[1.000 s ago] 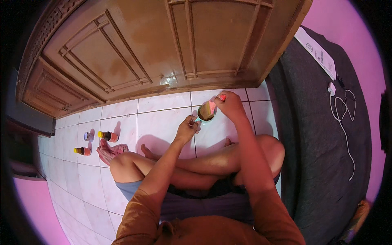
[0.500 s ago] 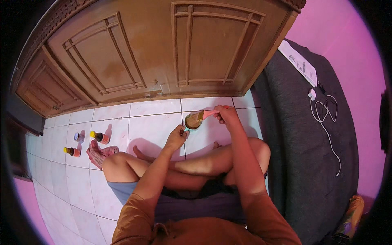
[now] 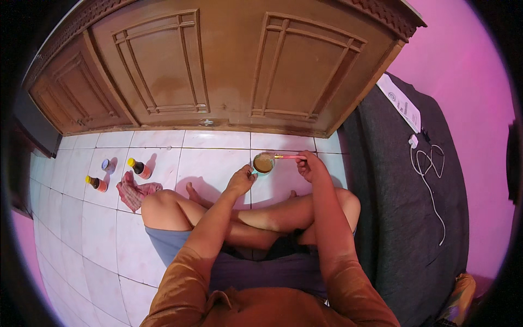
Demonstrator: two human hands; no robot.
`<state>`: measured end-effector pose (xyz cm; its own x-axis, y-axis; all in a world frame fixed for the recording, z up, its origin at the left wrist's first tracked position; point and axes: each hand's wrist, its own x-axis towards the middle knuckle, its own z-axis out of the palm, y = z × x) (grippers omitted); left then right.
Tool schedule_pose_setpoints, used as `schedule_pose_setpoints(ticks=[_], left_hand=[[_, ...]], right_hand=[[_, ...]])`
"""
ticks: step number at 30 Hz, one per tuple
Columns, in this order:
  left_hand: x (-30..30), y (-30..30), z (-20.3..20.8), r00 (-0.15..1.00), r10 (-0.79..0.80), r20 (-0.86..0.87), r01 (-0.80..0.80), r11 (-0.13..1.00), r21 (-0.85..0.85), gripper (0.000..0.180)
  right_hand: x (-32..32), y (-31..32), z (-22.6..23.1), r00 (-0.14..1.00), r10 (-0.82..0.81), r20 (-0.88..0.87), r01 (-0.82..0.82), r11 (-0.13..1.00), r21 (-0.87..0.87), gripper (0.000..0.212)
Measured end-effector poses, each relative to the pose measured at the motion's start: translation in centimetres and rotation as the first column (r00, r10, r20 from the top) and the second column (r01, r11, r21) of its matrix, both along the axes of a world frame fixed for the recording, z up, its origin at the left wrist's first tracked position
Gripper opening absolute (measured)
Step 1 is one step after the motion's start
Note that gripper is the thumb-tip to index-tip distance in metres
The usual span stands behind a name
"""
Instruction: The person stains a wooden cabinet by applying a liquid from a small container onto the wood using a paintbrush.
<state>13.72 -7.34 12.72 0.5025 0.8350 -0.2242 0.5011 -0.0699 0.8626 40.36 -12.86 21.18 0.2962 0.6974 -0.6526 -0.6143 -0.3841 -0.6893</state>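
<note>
My left hand (image 3: 242,180) is closed on the handle of a pale green cup (image 3: 265,174), holding it above the tiled floor ahead of my crossed legs. Brown liquid (image 3: 262,164) shows inside it. In my right hand (image 3: 309,167) is a flat paintbrush (image 3: 293,157) with a pinkish-red handle and a metal band, gripped near the handle's end. The brush lies nearly level, edge-on, its bristles at the cup's upper right rim. Whether the bristles touch the rim or the liquid, I cannot tell.
A carved wooden cabinet (image 3: 229,71) stands ahead. On the left floor are two yellow-capped bottles (image 3: 143,170) (image 3: 98,184), a small jar (image 3: 105,164) and a crumpled reddish cloth (image 3: 133,192). A dark grey cushioned seat (image 3: 392,218) on the right bears a white cable (image 3: 427,191) and a paper sheet (image 3: 401,102).
The paintbrush has turned from its broad face to its edge, and its bristles have shifted toward the cup's upper right rim. Both hands keep their grip. The whole view has shifted slightly.
</note>
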Motion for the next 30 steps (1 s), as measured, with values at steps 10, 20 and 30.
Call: schedule_pose_setpoints(ticks=[10,20,30], left_hand=[[0.2,-0.4,2.5,0.979,-0.028,-0.2,0.046,0.995,0.086,0.034],[-0.7,-0.5,3.2,0.982,-0.027,-0.186,0.033,0.999,0.031,0.04],[-6.1,2.4,7.5,0.829,-0.287,-0.481,0.38,0.918,0.108,0.054]], right_hand=[[0.4,-0.6,0.9,0.984,-0.019,-0.178,0.021,1.0,0.007,0.013],[-1.3,-0.5,2.6,0.973,-0.111,-0.201,0.159,0.957,0.242,0.011],[-0.3,0.3,2.7,0.963,-0.23,-0.14,0.267,0.881,0.391,0.013]])
